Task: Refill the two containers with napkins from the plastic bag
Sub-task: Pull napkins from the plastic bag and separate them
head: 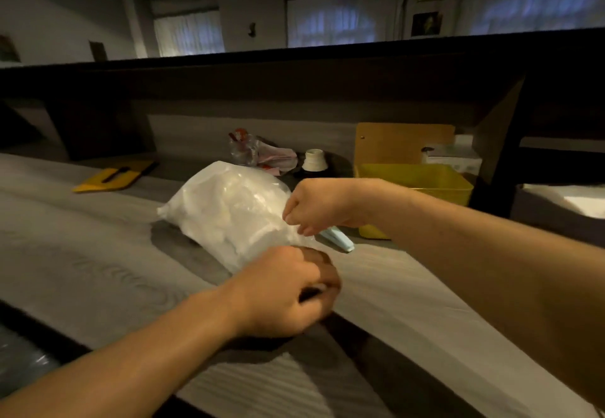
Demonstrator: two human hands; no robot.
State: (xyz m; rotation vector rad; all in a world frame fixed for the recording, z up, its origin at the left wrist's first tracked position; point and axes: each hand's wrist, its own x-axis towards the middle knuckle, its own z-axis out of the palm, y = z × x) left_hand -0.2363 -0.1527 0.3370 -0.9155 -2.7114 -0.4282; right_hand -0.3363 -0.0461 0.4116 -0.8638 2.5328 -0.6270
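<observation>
A dim room with curtained windows lies behind a grey wood-grain bench (98, 254). Between the hands sits the plastic bag (229, 211), full of white napkins (its contents are blurred). The right hand (322, 206) pinches the bag's far edge with curled fingers; the left hand (281, 290) is curled at the bag's near edge, gripping the plastic. Just beyond the right hand stands a yellow container (425, 185); a pale blue object (339, 237) lies under that hand.
</observation>
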